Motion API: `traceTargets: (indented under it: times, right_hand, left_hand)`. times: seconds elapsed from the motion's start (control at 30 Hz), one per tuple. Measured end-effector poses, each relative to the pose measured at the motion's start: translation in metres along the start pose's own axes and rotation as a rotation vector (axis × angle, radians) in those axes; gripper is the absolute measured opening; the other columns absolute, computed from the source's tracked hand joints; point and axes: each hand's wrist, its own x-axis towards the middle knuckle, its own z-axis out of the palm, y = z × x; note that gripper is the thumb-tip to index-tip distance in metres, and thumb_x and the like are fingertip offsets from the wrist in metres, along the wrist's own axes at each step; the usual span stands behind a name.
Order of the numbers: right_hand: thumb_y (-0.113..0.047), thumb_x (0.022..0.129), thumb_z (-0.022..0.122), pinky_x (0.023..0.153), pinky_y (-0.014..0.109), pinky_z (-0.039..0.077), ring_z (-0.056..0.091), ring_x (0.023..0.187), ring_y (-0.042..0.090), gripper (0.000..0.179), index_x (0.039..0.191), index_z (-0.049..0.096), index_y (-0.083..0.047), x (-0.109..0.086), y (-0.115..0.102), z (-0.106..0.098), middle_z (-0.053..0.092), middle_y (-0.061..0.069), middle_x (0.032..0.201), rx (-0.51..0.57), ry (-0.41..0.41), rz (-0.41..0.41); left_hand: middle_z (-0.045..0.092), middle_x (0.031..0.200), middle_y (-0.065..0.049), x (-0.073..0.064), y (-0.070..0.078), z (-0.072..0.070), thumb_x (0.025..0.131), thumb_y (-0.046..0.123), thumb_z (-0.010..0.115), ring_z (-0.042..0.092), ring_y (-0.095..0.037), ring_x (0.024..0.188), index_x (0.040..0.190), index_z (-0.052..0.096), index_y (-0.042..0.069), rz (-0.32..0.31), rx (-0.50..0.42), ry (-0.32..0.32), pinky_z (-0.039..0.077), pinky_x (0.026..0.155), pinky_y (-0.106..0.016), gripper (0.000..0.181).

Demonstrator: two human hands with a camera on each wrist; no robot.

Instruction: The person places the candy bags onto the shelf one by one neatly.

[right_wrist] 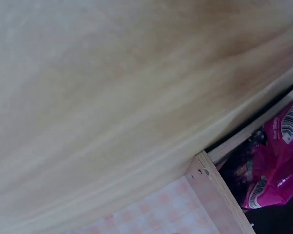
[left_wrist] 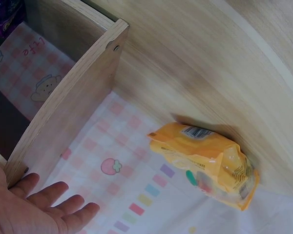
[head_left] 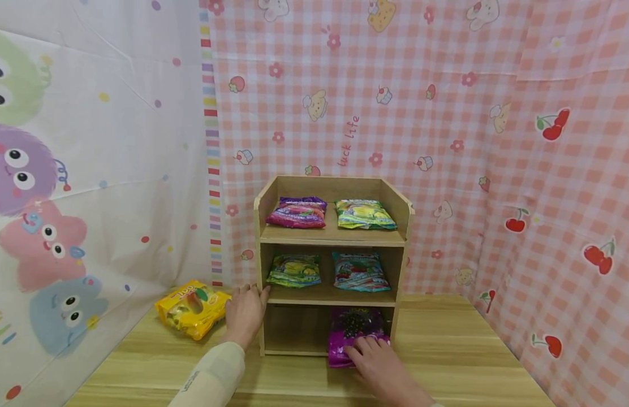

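Observation:
A purple candy bag (head_left: 340,345) with dark berries printed on it lies tilted at the right of the bottom shelf, its lower end sticking out over the front edge. My right hand (head_left: 378,362) grips its front, fingers over the upper face and thumb toward the left. The right wrist view has the shiny purple bag (right_wrist: 278,161) at its right edge, most of the hand out of frame. At the small wooden shelf unit (head_left: 332,242), my left hand (head_left: 245,314) touches the left side panel. Its fingers (left_wrist: 53,192) extend loosely in the left wrist view, holding nothing.
A yellow bag (head_left: 192,308) with a mango picture lies on the table left of the shelf. The top shelf carries a pink-purple bag (head_left: 299,213) and a yellow-green bag (head_left: 365,215); the middle one, a green bag (head_left: 294,271) and a teal bag (head_left: 360,272). Patterned curtains stand behind.

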Motion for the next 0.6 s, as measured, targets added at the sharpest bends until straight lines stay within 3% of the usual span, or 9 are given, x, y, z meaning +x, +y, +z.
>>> traceTargets:
  times: [0.17,0.6]
  right_hand:
    - [-0.005,0.078,0.069,0.07,0.036,0.052,0.058,0.086,0.021,0.024,0.1,0.066,-0.016,-0.0016,-0.0021,0.0047,0.056,0.002,0.095,-0.023,0.006,-0.006]
    - [-0.006,0.075,0.076,0.066,0.037,0.052,0.06,0.082,0.021,0.022,0.091,0.065,-0.016,0.0068,-0.0048,0.0089,0.062,0.002,0.091,-0.076,-0.014,0.101]
  left_hand:
    - [0.067,0.105,-0.021,-0.0002,-0.0007,0.0003,0.103,0.035,0.052,0.059,-0.043,0.1,0.1,0.07,-0.006,0.004,0.001,0.002,0.047,0.079,-0.062,0.045]
    - [0.066,0.112,-0.022,-0.0002,-0.0002,-0.0009,0.104,0.035,0.051,0.058,-0.043,0.103,0.105,0.07,-0.007,-0.01,-0.003,-0.03,0.046,0.082,-0.064,0.046]
